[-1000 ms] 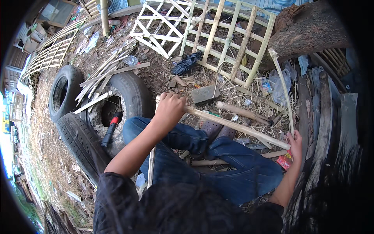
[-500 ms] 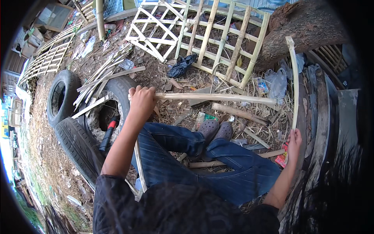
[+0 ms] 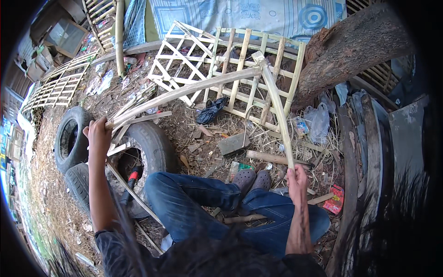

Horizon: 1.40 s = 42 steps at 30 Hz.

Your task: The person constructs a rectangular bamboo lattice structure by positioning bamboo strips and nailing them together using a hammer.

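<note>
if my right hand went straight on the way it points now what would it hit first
Probably the bamboo pole lying just beyond your right hand; depth is unclear, though, so the hand might pass above it.

No lettering can be read clearly. Print-like marks, too small to make out, show on the red packet [image 3: 335, 200] with yellow patches, to the right of the right hand [image 3: 296, 179], and on the small bluish packet [image 3: 301, 125] beyond that hand. Right of the left hand [image 3: 98, 132], the tyre [image 3: 157, 147] bears faint sidewall marks (equally illegible).
</note>
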Available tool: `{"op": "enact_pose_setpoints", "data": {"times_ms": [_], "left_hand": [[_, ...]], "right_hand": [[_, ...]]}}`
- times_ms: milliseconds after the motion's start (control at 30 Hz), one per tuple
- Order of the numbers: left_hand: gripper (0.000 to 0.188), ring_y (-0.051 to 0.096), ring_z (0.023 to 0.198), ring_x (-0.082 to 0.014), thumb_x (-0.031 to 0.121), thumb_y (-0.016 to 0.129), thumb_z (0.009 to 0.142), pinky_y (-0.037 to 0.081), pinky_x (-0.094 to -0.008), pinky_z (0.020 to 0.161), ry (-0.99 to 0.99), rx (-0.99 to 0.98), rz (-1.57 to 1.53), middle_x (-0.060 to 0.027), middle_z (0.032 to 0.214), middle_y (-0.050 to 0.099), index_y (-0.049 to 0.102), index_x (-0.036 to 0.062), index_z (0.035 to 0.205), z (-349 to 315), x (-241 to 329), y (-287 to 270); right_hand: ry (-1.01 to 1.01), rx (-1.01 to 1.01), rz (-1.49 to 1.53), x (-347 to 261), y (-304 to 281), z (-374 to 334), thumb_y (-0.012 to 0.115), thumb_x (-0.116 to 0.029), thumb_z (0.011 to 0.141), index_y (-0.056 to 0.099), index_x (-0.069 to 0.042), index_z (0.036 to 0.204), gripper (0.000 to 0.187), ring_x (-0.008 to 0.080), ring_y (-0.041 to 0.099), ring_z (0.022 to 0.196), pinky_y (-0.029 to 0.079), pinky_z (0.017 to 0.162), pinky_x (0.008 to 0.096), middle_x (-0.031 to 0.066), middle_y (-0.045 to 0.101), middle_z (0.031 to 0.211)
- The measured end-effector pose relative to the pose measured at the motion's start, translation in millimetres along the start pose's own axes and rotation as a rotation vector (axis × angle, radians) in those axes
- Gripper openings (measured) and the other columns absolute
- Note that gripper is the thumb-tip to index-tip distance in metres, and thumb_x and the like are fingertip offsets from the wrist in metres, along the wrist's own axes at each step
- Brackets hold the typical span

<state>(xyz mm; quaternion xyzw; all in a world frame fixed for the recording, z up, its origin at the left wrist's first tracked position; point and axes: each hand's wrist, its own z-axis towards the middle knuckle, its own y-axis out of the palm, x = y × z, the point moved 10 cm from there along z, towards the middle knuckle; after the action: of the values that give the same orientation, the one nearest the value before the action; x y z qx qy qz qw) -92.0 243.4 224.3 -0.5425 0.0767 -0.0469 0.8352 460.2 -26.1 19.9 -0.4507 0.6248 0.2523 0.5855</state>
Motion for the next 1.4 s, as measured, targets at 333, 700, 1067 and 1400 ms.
{"op": "enact_pose_setpoints", "data": {"times_ms": [333, 700, 1067, 1400], "left_hand": [[0.021, 0.059, 0.086, -0.0363, 0.011, 0.061, 0.075, 0.038, -0.0435, 0.077, -0.016, 0.250, 0.032, -0.0175, 0.082, 0.063, 0.061, 0.0034, 0.095, 46, -44, -116], [0.032, 0.065, 0.073, -0.0322, 0.029, 0.066, 0.084, 0.048, -0.0402, 0.067, 0.137, 0.642, -0.055, -0.0188, 0.077, 0.065, 0.067, 0.0045, 0.105, 165, 60, -282], [0.048, 0.061, 0.051, -0.0315, 0.045, 0.068, 0.083, 0.049, -0.0424, 0.053, 0.472, 0.237, 0.040, -0.0129, 0.055, 0.058, 0.064, 0.0030, 0.061, 87, 264, -163], [0.047, 0.067, 0.060, -0.0272, 0.033, 0.055, 0.094, 0.052, -0.0410, 0.063, 0.536, -0.985, -0.172, -0.0129, 0.060, 0.063, 0.063, -0.0047, 0.067, -8, 293, -57]], "right_hand": [[-0.049, -0.087, 0.214, -23, 50, 0, 0.052, -0.015, 0.097, 0.052, -0.006, 0.094, 0.009, 0.0040, 0.046, 0.055, 0.037, 0.047, 0.0182, -0.0015, 0.052, 0.070], [-0.186, -0.063, 0.799, -103, 23, -13, 0.055, -0.018, 0.093, 0.045, -0.009, 0.094, 0.013, 0.0092, 0.039, 0.051, 0.035, 0.046, 0.0239, 0.0003, 0.040, 0.066], [-0.338, -0.031, 0.986, -171, -60, -24, 0.037, -0.036, 0.103, 0.039, -0.012, 0.086, 0.029, 0.0061, 0.027, 0.045, 0.024, 0.041, 0.0224, -0.0026, 0.032, 0.061], [-0.167, -0.051, 0.655, -118, -10, -25, 0.044, -0.022, 0.101, 0.043, -0.009, 0.087, 0.019, 0.0041, 0.027, 0.045, 0.023, 0.039, 0.0206, -0.0038, 0.030, 0.061]]}}
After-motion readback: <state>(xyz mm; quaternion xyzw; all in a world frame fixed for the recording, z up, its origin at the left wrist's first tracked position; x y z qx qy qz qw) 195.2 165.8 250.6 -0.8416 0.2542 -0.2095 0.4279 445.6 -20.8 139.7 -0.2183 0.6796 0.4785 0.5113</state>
